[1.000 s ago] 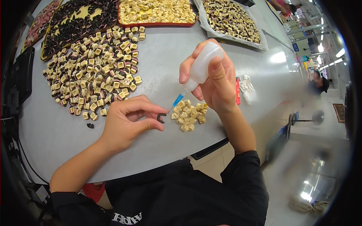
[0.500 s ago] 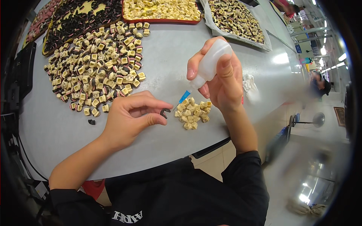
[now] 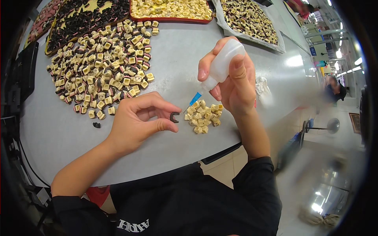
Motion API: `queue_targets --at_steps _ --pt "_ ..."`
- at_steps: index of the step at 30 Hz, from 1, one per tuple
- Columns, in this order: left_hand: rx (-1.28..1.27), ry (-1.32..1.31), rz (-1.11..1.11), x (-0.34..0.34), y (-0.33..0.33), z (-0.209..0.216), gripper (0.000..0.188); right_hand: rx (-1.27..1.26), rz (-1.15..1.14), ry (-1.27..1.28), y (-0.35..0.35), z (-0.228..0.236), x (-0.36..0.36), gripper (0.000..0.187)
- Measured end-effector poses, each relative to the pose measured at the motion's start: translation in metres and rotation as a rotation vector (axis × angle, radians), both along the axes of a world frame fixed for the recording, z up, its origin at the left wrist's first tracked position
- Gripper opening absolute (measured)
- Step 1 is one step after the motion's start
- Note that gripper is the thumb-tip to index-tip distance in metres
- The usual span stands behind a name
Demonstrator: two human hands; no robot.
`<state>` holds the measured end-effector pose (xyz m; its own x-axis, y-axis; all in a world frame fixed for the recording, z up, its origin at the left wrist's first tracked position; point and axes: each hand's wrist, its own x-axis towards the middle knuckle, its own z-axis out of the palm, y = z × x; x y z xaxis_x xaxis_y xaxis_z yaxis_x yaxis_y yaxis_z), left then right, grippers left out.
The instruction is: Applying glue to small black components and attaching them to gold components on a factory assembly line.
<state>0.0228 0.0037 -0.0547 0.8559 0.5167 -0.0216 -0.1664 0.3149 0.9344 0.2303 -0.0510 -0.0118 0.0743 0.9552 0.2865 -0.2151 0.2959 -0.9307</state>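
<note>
Between thumb and forefinger of my left hand [image 3: 139, 122] is a small black C-shaped piece [image 3: 174, 117], its gap turned to the right. My right hand [image 3: 238, 80] grips a translucent white squeeze bottle [image 3: 226, 59], tilted down to the left. The bottle's blue-hubbed needle tip [image 3: 195, 99] points at the black piece, a short way from it. Just below and right of the needle lies a small pile of cream-coloured moulded pieces [image 3: 204, 117]. A large heap of cream and black pieces with pink parts [image 3: 100, 74] spreads beyond my left hand.
Across the back of the grey table [image 3: 169, 157] stand a tray of black pieces [image 3: 78, 21], a red-rimmed tray of cream pieces [image 3: 171, 19] and a paper-lined tray of joined pieces [image 3: 250, 21]. A loose black piece [image 3: 96, 125] and a crumpled white cloth [image 3: 262, 88] lie nearer.
The black piece has turned slightly in my left fingers, so its gap faces more to the right. Both hands and the bottle have barely shifted in the view.
</note>
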Motion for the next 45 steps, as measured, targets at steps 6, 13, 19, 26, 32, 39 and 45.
queue_targets --at_steps 6,13,19,26,32,39,45 --pt "0.013 -0.018 0.01 -0.0005 0.0001 -0.0019 0.026 -0.003 0.017 -0.002 0.0007 -0.0009 0.0015 0.04" --pt "0.013 -0.037 0.01 0.0002 0.0001 -0.0018 0.027 -0.023 -0.045 -0.064 -0.0006 0.0026 -0.0038 0.04" --pt "0.021 -0.031 0.023 0.0002 0.0 -0.0033 0.027 -0.011 -0.026 -0.024 0.0003 0.0004 -0.002 0.04" --pt "0.022 -0.021 0.02 -0.0003 0.0001 -0.0019 0.027 -0.022 -0.024 -0.008 -0.0001 0.0017 -0.0015 0.04" --pt "-0.002 0.008 0.044 0.0006 -0.0009 -0.0018 0.03 -0.031 -0.025 -0.009 0.0001 0.0019 -0.001 0.041" --pt "0.008 0.009 0.017 0.0 -0.0002 0.0009 0.027 -0.055 -0.022 -0.01 0.0013 0.0009 0.0042 0.042" --pt "0.002 0.018 0.033 0.0002 -0.0011 0.0017 0.028 -0.097 -0.007 0.074 0.001 0.0028 0.003 0.04"
